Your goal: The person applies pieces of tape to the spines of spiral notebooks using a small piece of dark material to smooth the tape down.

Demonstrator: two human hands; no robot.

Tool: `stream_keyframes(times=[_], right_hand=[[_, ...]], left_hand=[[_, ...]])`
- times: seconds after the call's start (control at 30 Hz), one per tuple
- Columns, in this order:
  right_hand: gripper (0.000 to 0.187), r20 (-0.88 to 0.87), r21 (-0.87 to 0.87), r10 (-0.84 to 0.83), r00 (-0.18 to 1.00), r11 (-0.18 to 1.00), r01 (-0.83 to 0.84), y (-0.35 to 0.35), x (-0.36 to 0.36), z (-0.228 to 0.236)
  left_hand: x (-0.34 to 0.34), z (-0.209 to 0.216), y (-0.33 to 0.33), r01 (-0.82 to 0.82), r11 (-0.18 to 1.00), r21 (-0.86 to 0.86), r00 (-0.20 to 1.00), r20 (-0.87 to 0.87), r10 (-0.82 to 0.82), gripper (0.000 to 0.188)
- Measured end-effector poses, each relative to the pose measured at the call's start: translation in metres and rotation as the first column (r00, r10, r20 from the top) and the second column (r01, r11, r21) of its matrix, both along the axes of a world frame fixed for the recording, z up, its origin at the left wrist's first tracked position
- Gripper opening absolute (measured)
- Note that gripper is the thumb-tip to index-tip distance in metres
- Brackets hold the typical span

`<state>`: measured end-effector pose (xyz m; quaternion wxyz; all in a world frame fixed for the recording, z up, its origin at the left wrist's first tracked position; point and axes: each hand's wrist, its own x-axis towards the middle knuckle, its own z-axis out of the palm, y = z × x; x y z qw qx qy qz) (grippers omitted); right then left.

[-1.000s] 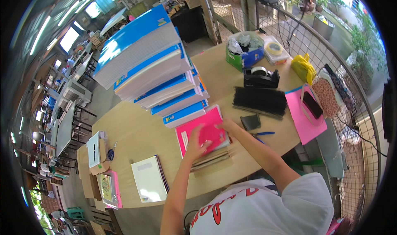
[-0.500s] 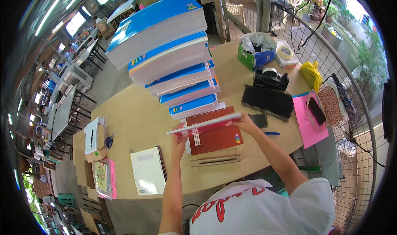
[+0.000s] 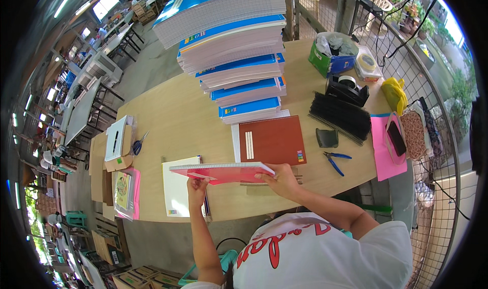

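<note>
Between both hands I hold a notebook (image 3: 229, 174) with a pinkish-red cover, tilted nearly edge-on above the table. My left hand (image 3: 197, 188) pinches its left part from below, while my right hand (image 3: 280, 180) grips the right end. Just beyond it a brown spiral notebook (image 3: 277, 139) lies flat, on top of white sheets. To the left, a white spiral notebook (image 3: 178, 197) lies partly under the raised one. A grey-brown strip (image 3: 254, 190) on the table is mostly hidden behind the held notebook and my right hand.
Tall stacks of blue-topped paper blocks (image 3: 249, 108) rise at the far side. To the right are blue-handled pliers (image 3: 333, 162), a dark pad (image 3: 327, 138), black binding coils (image 3: 339, 117), a tape dispenser (image 3: 347, 91) and a pink folder (image 3: 389, 167). Scissors (image 3: 138, 145) lie left.
The held notebook has come nearer to me and left, off the brown notebook, and its red cover shows more. My head view has shifted; the pliers now show fully.
</note>
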<state>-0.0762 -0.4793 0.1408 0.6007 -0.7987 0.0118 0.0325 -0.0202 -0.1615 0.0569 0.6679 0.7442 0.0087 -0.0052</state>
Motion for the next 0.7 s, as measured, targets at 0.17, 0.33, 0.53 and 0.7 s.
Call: stream_keyframes(times=[0.17, 0.33, 0.53, 0.7], right_hand=[[0.026, 0.209, -0.015, 0.037, 0.977, 0.999, -0.035, 0.012, 0.002, -0.004], [0.021, 0.135, -0.105, 0.024, 0.990, 0.994, -0.010, 0.017, 0.000, -0.015], [0.026, 0.463, -0.143, -0.059, 0.884, 0.980, 0.140, -0.046, -0.034, -0.061], [0.037, 0.012, 0.119, 0.005, 1.000, 0.993, -0.007, -0.086, -0.040, -0.113]], left_hand=[[-0.001, -0.012, 0.007, -0.084, 0.996, 0.007, 0.996, 0.026, 0.084, 0.018], [0.006, -0.025, 0.011, 0.024, 0.997, -0.074, 0.999, 0.044, -0.021, 0.016], [-0.027, -0.073, -0.042, 0.149, 0.980, -0.134, 0.984, -0.073, -0.160, 0.036], [-0.041, -0.080, -0.085, 0.293, 0.934, -0.206, 0.955, 0.016, -0.296, 0.061]])
